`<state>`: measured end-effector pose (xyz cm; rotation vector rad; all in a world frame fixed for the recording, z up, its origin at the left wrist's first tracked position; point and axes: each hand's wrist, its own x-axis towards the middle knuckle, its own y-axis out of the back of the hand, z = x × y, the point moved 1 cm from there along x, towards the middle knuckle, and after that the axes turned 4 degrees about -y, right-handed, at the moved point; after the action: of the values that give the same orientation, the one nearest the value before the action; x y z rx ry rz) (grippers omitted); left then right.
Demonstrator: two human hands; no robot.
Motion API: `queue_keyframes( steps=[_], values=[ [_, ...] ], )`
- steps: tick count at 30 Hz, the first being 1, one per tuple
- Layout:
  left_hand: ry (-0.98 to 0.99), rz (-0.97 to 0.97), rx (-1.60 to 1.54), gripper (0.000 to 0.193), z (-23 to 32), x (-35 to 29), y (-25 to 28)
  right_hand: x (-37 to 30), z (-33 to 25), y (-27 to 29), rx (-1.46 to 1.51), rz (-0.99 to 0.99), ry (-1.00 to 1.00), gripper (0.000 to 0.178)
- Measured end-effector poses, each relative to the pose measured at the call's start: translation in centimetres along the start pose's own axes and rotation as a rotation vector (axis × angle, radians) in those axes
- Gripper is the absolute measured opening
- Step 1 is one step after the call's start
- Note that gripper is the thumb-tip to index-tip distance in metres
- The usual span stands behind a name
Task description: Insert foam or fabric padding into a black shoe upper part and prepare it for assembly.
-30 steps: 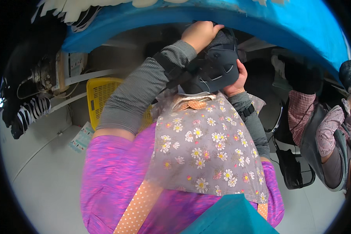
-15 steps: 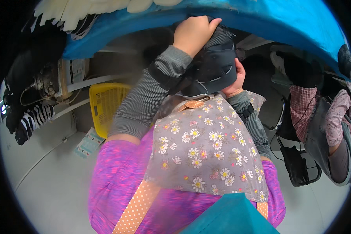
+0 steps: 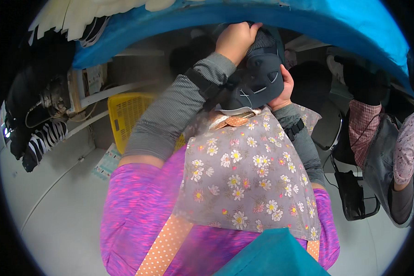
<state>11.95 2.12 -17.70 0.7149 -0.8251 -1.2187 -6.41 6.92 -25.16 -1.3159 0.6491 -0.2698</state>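
A dark, shoe-upper-like piece (image 3: 257, 83) of black panels and finely striped fabric is between my two hands, just beyond my lap. Loose pale threads hang from its near end. My left hand (image 3: 237, 41) is closed over its far, striped end, with the thumb pointing right. At its right side, my right hand (image 3: 283, 89) grips the edge, fingertips upward and partly hidden behind it. Its near end rests by the top of my grey flowered apron (image 3: 239, 184). Its left part is hidden by my left wrist.
A blue-covered worktable edge (image 3: 336, 32) curves across the top, with cream pieces (image 3: 101, 11) at its left. Below stands a yellow basket (image 3: 126, 115). Black-and-white striped pieces (image 3: 46, 138) hang at left. Another person (image 3: 368, 133) sits at right beside a black chair (image 3: 352, 193).
Both hands and the dark piece have shifted slightly right in the picture, as has my apron. My grip looks the same. The person at right has moved an arm.
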Motion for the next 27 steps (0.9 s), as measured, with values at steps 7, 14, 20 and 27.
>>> queue_keyframes(
  steps=[7,14,20,27],
  values=[
    [-0.016,0.073,0.105,0.046,-0.8,0.1,0.2,0.1,0.0,-1.1,-0.078,0.067,0.017,0.048],
    [-0.042,0.099,0.173,0.048,1.3,0.6,2.3,0.1,0.0,-0.8,0.032,-0.047,-0.006,0.048],
    [-0.107,0.050,0.182,0.046,0.0,0.4,-0.8,0.1,-0.2,-1.2,0.038,-0.075,-0.004,0.050],
    [0.058,0.061,-0.019,0.049,0.0,0.3,-0.9,0.0,-0.7,-1.0,0.037,-0.093,-0.022,0.050]
  ],
)
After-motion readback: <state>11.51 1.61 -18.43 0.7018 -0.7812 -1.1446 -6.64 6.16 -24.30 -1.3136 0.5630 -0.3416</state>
